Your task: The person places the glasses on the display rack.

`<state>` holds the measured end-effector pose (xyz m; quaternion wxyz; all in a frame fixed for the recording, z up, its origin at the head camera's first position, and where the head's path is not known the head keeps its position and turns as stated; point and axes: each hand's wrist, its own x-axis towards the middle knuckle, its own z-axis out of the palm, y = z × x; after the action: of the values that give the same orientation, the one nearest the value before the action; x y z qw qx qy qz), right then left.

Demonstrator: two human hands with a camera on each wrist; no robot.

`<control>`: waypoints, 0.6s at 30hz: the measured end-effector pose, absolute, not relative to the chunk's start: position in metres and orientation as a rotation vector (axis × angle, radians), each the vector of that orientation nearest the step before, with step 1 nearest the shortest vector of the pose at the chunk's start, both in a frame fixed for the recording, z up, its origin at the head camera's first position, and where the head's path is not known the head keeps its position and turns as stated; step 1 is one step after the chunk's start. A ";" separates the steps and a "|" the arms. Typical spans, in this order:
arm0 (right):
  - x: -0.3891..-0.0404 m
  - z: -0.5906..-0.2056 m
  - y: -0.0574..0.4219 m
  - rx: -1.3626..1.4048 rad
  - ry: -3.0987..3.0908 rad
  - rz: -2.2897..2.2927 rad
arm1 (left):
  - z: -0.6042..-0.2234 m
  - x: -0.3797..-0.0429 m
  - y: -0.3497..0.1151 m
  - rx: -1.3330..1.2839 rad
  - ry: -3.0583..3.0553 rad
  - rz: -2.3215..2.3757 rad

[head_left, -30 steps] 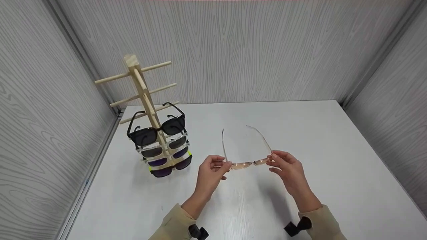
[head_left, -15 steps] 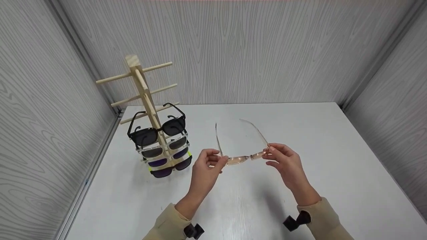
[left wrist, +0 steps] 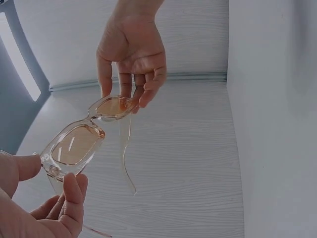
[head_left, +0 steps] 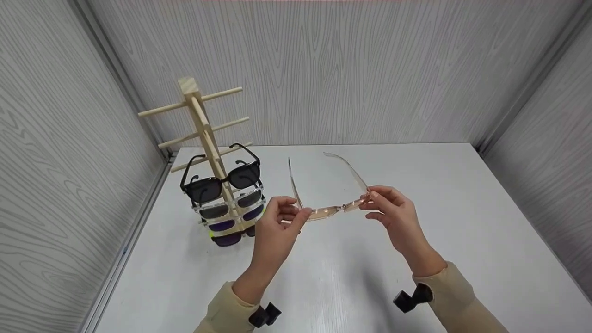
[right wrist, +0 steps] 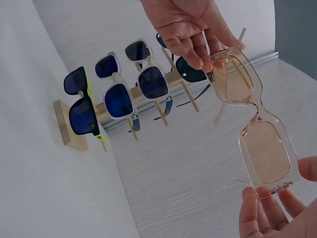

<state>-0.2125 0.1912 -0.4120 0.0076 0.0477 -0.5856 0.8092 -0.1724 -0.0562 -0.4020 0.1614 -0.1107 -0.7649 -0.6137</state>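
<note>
Clear-framed sunglasses (head_left: 323, 212) with pale orange lenses are held up over the white table, temples unfolded and pointing away from the person. My left hand (head_left: 277, 231) pinches one end of the frame between thumb and fingers. At the other end, my right hand (head_left: 395, 217) pinches the corner by the hinge. The left wrist view shows both lenses of the sunglasses (left wrist: 77, 144) from the front, with the frame tilted. In the right wrist view, fingers grip both outer ends of the sunglasses (right wrist: 267, 148).
Left of the hands stands a wooden display rack (head_left: 208, 143) with bare upper pegs. On it hang black sunglasses (head_left: 222, 182), two clear-framed pairs below, and a dark pair with neon-yellow temples (right wrist: 81, 116) lowest. Grey wood-grain panels (head_left: 314, 69) enclose the white table (head_left: 462, 222).
Both hands have carried the sunglasses up and leftward in the head view, away from the person and closer to the rack. The grip at both ends stays the same.
</note>
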 end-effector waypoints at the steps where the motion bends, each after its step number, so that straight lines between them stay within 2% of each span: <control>1: -0.212 -0.410 0.190 0.162 -1.824 2.532 | -0.399 -0.171 -0.057 -0.314 -2.183 -1.756; 18: -0.222 -0.377 0.157 0.364 -1.793 2.564 | -0.364 -0.163 -0.086 -0.300 -2.094 -1.700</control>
<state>-0.2223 0.1571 -0.3769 -0.0043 0.1155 -0.5692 0.8140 -0.1631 -0.0861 -0.3636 0.2125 -0.1079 -0.7540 -0.6121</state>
